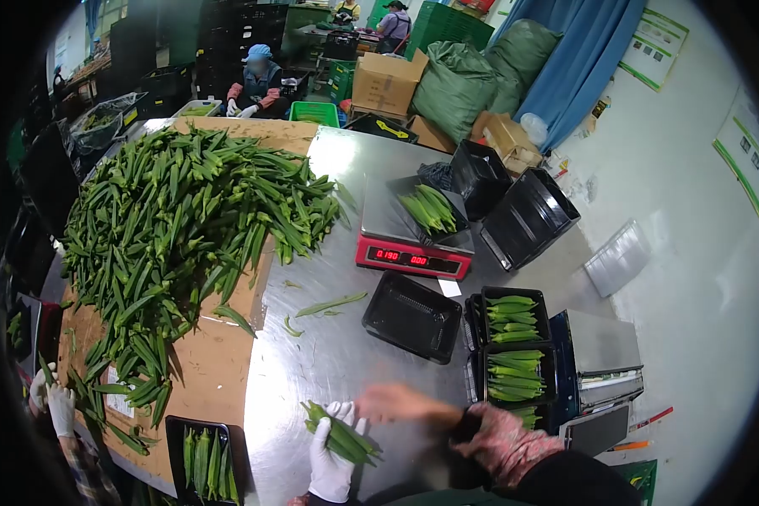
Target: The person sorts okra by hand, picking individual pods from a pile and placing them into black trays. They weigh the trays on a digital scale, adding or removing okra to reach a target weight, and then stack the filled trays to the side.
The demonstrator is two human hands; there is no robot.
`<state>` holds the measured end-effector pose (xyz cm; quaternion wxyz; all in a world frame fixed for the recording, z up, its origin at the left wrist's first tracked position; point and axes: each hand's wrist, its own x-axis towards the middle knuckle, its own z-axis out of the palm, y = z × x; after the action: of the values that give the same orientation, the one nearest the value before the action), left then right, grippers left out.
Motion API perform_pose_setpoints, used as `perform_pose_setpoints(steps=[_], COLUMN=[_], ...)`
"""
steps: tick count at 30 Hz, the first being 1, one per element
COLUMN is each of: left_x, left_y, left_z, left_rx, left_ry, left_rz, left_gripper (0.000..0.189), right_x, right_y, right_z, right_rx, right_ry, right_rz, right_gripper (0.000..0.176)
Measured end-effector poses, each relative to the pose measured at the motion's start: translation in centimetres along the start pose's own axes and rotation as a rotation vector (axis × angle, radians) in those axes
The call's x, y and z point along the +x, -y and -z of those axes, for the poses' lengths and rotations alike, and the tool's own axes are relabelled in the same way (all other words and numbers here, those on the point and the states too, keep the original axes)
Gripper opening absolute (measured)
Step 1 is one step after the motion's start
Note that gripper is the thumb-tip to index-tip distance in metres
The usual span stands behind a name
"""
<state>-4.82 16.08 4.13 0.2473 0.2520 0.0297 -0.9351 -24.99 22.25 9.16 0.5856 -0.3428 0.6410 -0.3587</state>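
Note:
My left hand (329, 471), in a white glove, is closed around a small bunch of okra (346, 442) above the metal table's near edge. Close beside it on the right is my bare right hand (401, 404), smeared by motion, so its fingers cannot be made out. Beyond my hands a black plastic tray (413, 316) with nothing in it lies on the metal. Behind that tray, a red scale (413, 258) shows 0.190 and carries another black tray with okra (431, 207) in it.
A big okra heap (173, 202) covers the cardboard (219, 358) at left. Filled okra trays (514, 374) stand at right; another tray (201, 464) sits near left. A co-worker's gloved hands (56, 406) are at the left edge. Black bins (531, 215) stand back right.

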Motion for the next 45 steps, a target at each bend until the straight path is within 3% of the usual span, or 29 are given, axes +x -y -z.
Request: perform_pose_setpoints(steps=[2, 5, 11, 15, 17, 19, 24, 26, 29, 30, 34, 36, 38, 39, 42, 44, 45], left_x=[0.9, 0.6, -0.2, 1.0, 0.2, 0.2, 0.7, 0.6, 0.8, 0.8, 0.0, -0.7, -1.6, -2.1, -3.5, -4.8, -5.3], left_y=[0.5, 0.3, 0.1, 0.4, 0.2, 0.0, -0.1, -0.1, -0.1, 0.0, -0.1, -0.5, -0.9, -1.1, -1.9, -2.1, -2.2], left_z=[2.2, 2.4, 0.6, 2.2, -0.1, 0.1, 1.4, 0.6, 0.5, 0.5, 0.4, 0.1, -0.2, -0.4, 0.8, 0.9, 1.3], left_rx=[-0.021, -0.105, -0.065, -0.152, -0.188, -0.165, -0.134, -0.117, -0.053, -0.047, 0.022, 0.060, 0.084, 0.093, 0.103, 0.106, 0.101], left_ry=[0.033, -0.014, 0.025, 0.044, 0.065, 0.066, 0.108, 0.097, 0.092, 0.101, 0.090, 0.076, 0.057, 0.040, 0.009, 0.008, 0.044], left_rz=[0.058, 0.051, -0.043, 0.077, 0.087, 0.098, 0.116, 0.121, 0.123, 0.114, 0.059, 0.020, -0.003, -0.025, -0.076, -0.111, -0.108], left_gripper=[0.034, 0.037, 0.038, 0.038, 0.037, 0.037, 0.038, 0.039, 0.041, 0.042, 0.043, 0.043, 0.043, 0.043, 0.041, 0.041, 0.041], right_x=[-1.0, -1.1, 0.2, -0.3, -0.5, -0.7, -1.5, 0.0, 3.8, 4.9, 9.6, 10.7, 9.5, 7.9, 1.2, -7.0, -10.5], right_y=[1.5, 1.3, -0.4, 0.8, 0.9, 2.1, 7.3, 5.7, 5.1, 5.7, 7.1, 6.1, 5.8, 4.6, -0.3, 4.9, 4.7], right_z=[-4.4, -7.1, -6.5, -5.0, -2.1, 2.5, 16.5, 22.7, 27.5, 27.1, 26.3, 27.3, 26.0, 25.2, 25.4, 17.8, 15.9], right_rx=[-0.292, -0.467, -0.403, -0.315, -0.125, -0.141, 0.381, 0.572, 0.794, 0.745, 0.581, 0.469, 0.560, 0.408, -0.059, 0.530, 0.483], right_ry=[-0.026, -0.268, -0.221, -0.196, -0.214, -0.461, -0.823, -0.923, -1.021, -1.032, -1.060, -1.061, -1.004, -0.916, -0.716, -0.774, -0.745], right_rz=[0.078, 0.172, 0.170, 0.036, -0.049, 0.127, 0.377, 0.362, 0.122, 0.129, 0.076, 0.176, 0.300, 0.431, 0.429, 0.193, 0.160], right_gripper=[0.036, 0.037, 0.036, 0.036, 0.036, 0.033, 0.022, 0.024, 0.027, 0.038, 0.033, 0.026, 0.025, 0.024, 0.023, 0.023, 0.023])
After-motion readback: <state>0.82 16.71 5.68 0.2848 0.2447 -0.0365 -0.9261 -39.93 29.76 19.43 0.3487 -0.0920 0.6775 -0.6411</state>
